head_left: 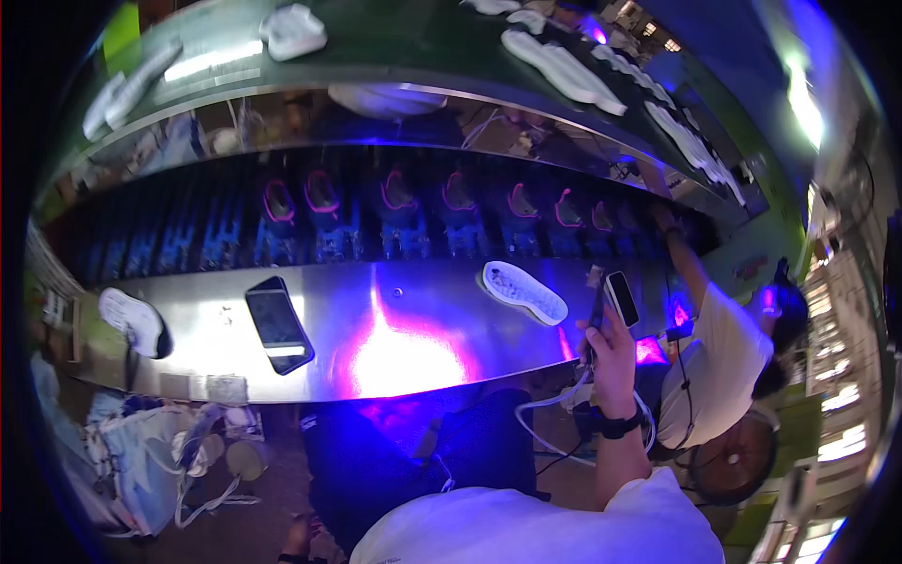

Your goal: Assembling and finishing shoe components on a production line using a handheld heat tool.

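Observation:
My right hand (pixel 613 352), with a dark band at the wrist, is closed around a slim dark-handled tool (pixel 597 299). Its brownish tip points up and looks like a brush. Just left of it, a white shoe sole (pixel 524 293) lies hollow side up on the metal bench (pixel 423 287). A black device with a pale rim (pixel 621 299) is right behind my fingers. Down at the lower edge, my left hand (pixel 299 536) hangs low beside my leg, mostly dark and small. Its fingers do not show clearly.
Beyond the bench runs a dark conveyor with pink-outlined shoe uppers (pixel 322 193) on blue holders. A green belt (pixel 395 47) above carries white soles (pixel 564 70). A phone (pixel 279 324) and another sole (pixel 133 324) lie left. At right, a co-worker (pixel 709 367) reaches toward the conveyor.

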Action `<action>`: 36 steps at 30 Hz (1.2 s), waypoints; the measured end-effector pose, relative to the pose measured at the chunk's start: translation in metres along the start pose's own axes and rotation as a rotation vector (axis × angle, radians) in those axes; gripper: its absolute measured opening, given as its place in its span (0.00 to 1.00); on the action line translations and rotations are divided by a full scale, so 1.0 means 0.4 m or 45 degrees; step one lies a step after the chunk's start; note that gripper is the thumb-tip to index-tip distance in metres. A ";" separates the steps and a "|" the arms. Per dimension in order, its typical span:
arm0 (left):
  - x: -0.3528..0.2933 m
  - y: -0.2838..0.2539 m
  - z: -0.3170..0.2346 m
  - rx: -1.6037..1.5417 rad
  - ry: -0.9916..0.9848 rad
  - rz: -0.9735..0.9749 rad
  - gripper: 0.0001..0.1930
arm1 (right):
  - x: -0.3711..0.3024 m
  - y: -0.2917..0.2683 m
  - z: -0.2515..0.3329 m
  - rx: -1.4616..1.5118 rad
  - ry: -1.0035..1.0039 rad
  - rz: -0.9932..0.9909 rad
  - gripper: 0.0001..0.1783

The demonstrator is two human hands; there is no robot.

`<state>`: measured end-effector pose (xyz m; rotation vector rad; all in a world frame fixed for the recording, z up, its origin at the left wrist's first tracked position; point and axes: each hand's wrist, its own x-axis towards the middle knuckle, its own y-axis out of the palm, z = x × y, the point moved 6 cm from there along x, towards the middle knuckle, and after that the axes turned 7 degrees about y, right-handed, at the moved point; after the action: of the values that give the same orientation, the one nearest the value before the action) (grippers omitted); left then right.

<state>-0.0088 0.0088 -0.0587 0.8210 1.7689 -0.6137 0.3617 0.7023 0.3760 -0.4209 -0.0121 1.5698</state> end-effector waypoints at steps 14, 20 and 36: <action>-0.878 0.668 -1.174 0.974 1.331 0.358 0.20 | -0.091 -0.053 -0.138 0.142 -0.049 0.202 0.20; -0.399 0.867 -1.570 1.144 1.474 0.140 0.24 | -0.124 -0.031 -0.224 0.205 0.067 0.233 0.21; -0.023 0.795 -2.016 1.390 1.521 -0.892 0.40 | -0.146 -0.083 -0.267 0.005 0.108 0.076 0.20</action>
<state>-0.2405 0.8014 0.2056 1.4685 2.8418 -1.9454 0.4216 0.6207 0.3008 -0.4885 0.0696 1.6093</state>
